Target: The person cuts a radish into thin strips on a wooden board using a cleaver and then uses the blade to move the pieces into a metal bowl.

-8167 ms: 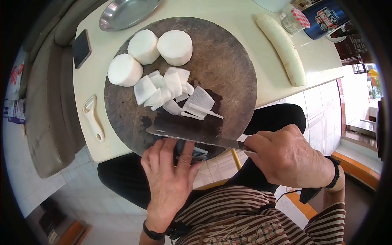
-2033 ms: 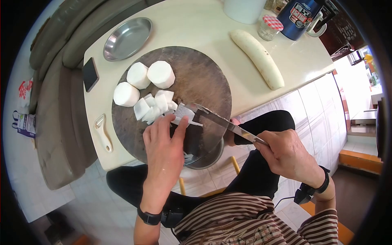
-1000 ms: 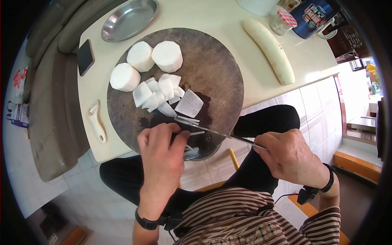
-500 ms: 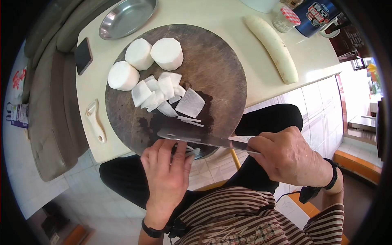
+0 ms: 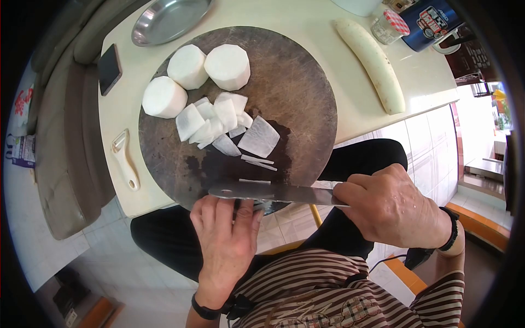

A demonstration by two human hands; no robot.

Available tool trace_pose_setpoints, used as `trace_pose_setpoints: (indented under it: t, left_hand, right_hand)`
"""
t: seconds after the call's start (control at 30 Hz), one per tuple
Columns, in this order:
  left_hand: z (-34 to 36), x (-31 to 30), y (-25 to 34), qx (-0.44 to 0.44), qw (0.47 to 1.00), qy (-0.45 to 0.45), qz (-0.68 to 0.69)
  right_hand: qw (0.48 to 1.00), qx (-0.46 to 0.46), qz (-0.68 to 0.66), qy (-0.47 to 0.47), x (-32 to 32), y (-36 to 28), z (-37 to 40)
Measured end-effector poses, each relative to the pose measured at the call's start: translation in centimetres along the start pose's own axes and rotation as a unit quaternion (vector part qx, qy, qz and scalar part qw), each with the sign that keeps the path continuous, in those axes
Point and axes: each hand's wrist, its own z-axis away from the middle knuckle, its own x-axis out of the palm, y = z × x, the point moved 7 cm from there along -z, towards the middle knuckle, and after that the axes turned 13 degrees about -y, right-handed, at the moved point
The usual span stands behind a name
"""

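Note:
My right hand (image 5: 389, 208) grips the handle of a kitchen knife (image 5: 306, 194), whose blade lies across the near part of a round wooden chopping board (image 5: 295, 82). Against the blade, the bent fingers of my left hand (image 5: 227, 235) press down on white radish slices (image 5: 261, 206) at the board's near edge, mostly hidden by the fingers and knife. A thin radish strip (image 5: 255, 181) lies just beyond the blade, with two more a little farther off. Thin radish slices (image 5: 213, 123) are heaped mid-board, one flat and apart. Behind them stand three thick peeled radish chunks (image 5: 227, 66).
A white peeler (image 5: 126, 158) and a dark phone (image 5: 109, 69) lie left of the board. Beyond it stands a metal bowl (image 5: 169, 22). At right are a whole white radish (image 5: 372, 65), a glass jar (image 5: 389, 27) and a blue canister (image 5: 429, 24).
The knife has come slightly nearer to me, and a new thin strip now shows on its far side. My left hand stays at the board's near edge. The view has shifted slightly.

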Motion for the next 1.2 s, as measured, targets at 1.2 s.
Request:
trace_pose_setpoints:
  t: [1.2]
  left_hand:
    - [-2.5,-0.4,0.0,0.004,1.000,-0.012,-0.013]
  right_hand:
    - [0.995,0.066,-0.028,0.075,0.6,1.4,1.9]
